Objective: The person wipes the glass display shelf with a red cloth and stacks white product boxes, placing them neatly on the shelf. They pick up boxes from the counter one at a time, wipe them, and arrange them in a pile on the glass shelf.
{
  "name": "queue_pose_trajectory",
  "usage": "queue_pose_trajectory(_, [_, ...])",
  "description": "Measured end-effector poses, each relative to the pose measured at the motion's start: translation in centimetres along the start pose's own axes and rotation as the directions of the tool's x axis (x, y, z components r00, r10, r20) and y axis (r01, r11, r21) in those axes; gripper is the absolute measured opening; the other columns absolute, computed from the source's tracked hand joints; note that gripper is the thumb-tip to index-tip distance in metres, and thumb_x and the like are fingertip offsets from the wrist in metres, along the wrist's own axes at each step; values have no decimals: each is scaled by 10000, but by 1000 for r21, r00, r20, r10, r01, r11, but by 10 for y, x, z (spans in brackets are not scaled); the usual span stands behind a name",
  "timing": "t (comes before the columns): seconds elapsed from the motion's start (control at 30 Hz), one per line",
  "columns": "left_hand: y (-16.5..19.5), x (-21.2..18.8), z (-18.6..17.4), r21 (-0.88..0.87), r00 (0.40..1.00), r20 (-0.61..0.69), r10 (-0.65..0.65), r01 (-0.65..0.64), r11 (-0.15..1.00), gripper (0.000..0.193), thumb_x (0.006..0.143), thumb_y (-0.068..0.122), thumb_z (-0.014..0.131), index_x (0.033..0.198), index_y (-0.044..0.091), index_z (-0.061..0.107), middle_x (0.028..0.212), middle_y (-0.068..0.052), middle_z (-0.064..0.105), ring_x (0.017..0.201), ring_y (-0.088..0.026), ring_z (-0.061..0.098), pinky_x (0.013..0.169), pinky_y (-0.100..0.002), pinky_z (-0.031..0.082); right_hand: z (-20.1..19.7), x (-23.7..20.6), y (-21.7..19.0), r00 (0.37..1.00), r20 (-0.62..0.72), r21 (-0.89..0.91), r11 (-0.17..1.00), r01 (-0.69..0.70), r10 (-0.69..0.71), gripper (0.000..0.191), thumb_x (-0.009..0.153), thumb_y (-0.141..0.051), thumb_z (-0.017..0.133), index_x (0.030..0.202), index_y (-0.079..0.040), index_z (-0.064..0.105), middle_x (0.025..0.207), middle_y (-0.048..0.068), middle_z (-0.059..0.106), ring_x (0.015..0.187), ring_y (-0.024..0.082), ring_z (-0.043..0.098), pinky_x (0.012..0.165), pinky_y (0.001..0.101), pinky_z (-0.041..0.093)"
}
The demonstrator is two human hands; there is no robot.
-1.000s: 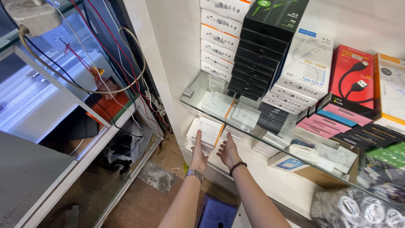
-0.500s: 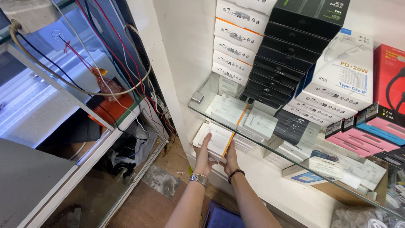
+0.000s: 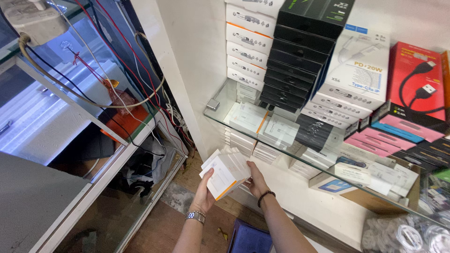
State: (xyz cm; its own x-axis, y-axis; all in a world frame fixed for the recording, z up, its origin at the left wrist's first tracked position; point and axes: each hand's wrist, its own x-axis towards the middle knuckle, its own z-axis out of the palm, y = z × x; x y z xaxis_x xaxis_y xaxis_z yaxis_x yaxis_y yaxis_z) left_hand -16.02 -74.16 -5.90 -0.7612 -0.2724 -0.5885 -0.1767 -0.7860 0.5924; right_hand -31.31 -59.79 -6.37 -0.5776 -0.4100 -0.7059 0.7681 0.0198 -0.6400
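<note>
At the far left a white power adapter sits on top of a glass display cabinet, with red, black and white cables hanging down its right side against a white pillar. Near the middle, low in the scene, the left hand, with a metal watch on its wrist, holds up a stack of small white boxes with an orange edge; its fingers are curled around the stack's near left side, thumb on the top face. Just to the right, the right hand, wearing a dark bead bracelet, touches the same stack from the right, its fingers wrapped under and behind the boxes, so both hands grip it together. The stack is held in the air just in front of the lower shelf, under the glass shelf, near more white boxes stored there. On the glass shelf above lie flat white boxes, and behind them rises a column of white boxes with orange trim, then a column of black boxes. Further right stand white charger boxes, then a red cable box above pink flat packs. At the near right, coiled white cables in clear bags lie below
</note>
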Motion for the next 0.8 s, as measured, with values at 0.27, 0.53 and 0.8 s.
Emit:
queue_pose_trajectory(0.27, [-13,-122,59,-63,996,92,15,-9,998,793,847,460,676,1481,28,471,1453,-152,600,1305,-273,597,1054,-413,502,-45,-119,2,997,-58,-7,999,44,-44,562,949,-558,494,1322,-151,599,1261,35,651,1157,189,577,1039,452,432])
queue_pose_trajectory(0.53, [-83,-254,188,195,961,194,-197,159,968,755,827,441,720,1460,97,496,1399,-89,628,1285,-223,612,1047,-386,512,-180,-297,36,967,-234,111,985,130,-101,662,975,-616,463,1380,-117,620,1308,21,681,1211,163,592,1080,391,415])
queue_pose_trajectory(0.8, [-224,-307,300,606,834,275,-478,236,759,751,830,550,695,1431,122,550,1339,-50,669,1229,-180,650,985,-357,527,-340,-414,115,899,-435,219,961,166,-56,639,1014,-577,378,1368,-111,633,1276,53,700,1167,198,623,1023,425,481])
